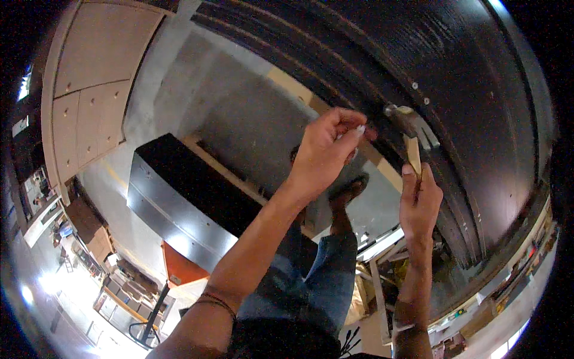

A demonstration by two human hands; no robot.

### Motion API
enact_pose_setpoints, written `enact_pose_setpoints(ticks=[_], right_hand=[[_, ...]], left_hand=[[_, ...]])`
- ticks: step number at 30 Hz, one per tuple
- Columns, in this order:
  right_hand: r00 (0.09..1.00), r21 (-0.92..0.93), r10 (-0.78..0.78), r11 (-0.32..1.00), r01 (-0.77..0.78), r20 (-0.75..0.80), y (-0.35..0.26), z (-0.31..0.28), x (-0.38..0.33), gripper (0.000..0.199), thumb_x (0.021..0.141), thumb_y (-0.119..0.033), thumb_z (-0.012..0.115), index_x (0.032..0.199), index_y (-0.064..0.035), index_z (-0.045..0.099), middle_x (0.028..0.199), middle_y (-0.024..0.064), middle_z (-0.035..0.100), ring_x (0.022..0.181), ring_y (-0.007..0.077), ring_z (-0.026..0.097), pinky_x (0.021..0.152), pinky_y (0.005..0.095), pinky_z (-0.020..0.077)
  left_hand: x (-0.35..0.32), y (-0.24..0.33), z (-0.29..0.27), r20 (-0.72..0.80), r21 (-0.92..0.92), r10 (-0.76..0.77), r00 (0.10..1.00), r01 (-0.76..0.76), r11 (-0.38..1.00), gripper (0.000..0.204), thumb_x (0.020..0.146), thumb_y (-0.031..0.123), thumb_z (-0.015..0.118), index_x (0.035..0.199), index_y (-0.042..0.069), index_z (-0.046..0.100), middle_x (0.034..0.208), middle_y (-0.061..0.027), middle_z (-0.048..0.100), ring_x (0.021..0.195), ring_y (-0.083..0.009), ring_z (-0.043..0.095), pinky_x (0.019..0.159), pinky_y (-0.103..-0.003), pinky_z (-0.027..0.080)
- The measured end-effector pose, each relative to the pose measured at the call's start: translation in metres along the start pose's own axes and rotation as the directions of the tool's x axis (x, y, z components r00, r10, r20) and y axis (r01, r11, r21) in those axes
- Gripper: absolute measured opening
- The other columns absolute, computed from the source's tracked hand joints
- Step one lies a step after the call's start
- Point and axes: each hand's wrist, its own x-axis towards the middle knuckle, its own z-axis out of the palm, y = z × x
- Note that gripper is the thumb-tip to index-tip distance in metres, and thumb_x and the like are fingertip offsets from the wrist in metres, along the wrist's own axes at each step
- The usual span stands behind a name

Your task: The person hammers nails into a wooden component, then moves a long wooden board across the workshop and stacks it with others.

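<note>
My left hand (326,149) is held up near the middle with thumb and fingers pinched together. A tiny whitish spot shows at its fingertips; whether that is a small part or a nail, I cannot tell. To its right, my right hand (421,203) is closed around the pale wooden handle of a claw hammer (423,128). The hammer's metal head sits just beyond that hand, over the dark boards. Long, dark wood-grain boards (454,72) lie beyond both hands, with small round pale fittings (414,86) on their surface.
At left, a black panel or box (179,209) with a shiny side stands near my legs. An orange piece (182,263) is below it. A brown cabinet (89,107) stands at the far left. Shelving with clutter (478,323) runs along the lower right.
</note>
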Motion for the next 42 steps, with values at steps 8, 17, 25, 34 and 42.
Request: enact_pose_setpoints(ticks=[8,17,25,34,42], right_hand=[[0.985,0.264,0.123,0.961,-0.088,-0.120,0.015,0.012,-0.039,0.031,0.091,-0.032,0.051,0.085,-0.0024,0.054,0.055,0.0061,0.048,0.049,0.0156,0.045,0.047,0.0326,0.0358],[0.985,0.308,0.171,0.939,-0.153,-0.031,0.017,0.011,-0.047,0.032,0.091,-0.035,0.052,0.086,-0.0032,0.055,0.055,0.0051,0.046,0.051,0.0121,0.043,0.047,0.0314,0.0347],[0.984,0.333,0.176,0.930,-0.154,-0.036,0.022,0.011,-0.048,0.031,0.091,-0.034,0.052,0.085,-0.0030,0.055,0.055,0.0045,0.047,0.052,0.0119,0.042,0.047,0.0312,0.0349],[0.989,0.360,0.138,0.926,-0.111,-0.048,0.017,0.010,-0.051,0.027,0.091,-0.029,0.053,0.084,-0.0035,0.055,0.056,0.0029,0.046,0.052,0.0103,0.041,0.046,0.0291,0.0335],[0.990,0.358,0.126,0.929,-0.095,-0.064,0.015,0.009,-0.051,0.027,0.091,-0.029,0.054,0.082,-0.0035,0.053,0.056,0.0039,0.047,0.052,0.0104,0.042,0.046,0.0301,0.0350]], left_hand=[[0.021,-0.005,0.013,-0.002,0.209,0.139,0.990,-0.135,0.968,0.015,0.088,0.011,0.056,0.098,0.002,0.063,0.084,-0.0047,0.068,0.064,-0.0069,0.055,0.057,-0.022,0.043],[0.026,-0.005,0.025,-0.019,0.609,0.377,0.926,-0.289,0.739,0.016,0.085,0.007,0.055,0.094,0.000,0.066,0.079,-0.0137,0.068,0.074,-0.0217,0.067,0.067,-0.031,0.051],[0.030,-0.005,0.014,0.051,0.714,0.374,0.926,-0.295,0.635,0.016,0.084,0.009,0.055,0.091,0.000,0.067,0.073,-0.0142,0.067,0.070,-0.0217,0.067,0.064,-0.031,0.052],[0.039,0.003,0.016,0.155,0.815,0.488,0.859,-0.390,0.429,0.018,0.078,0.015,0.055,0.083,0.004,0.068,0.069,-0.0142,0.065,0.067,-0.0279,0.066,0.065,-0.037,0.052],[0.040,0.005,0.010,0.168,0.805,0.299,0.939,-0.306,0.508,0.019,0.080,0.017,0.057,0.088,0.005,0.069,0.067,-0.0123,0.065,0.065,-0.0230,0.065,0.064,-0.034,0.051]])
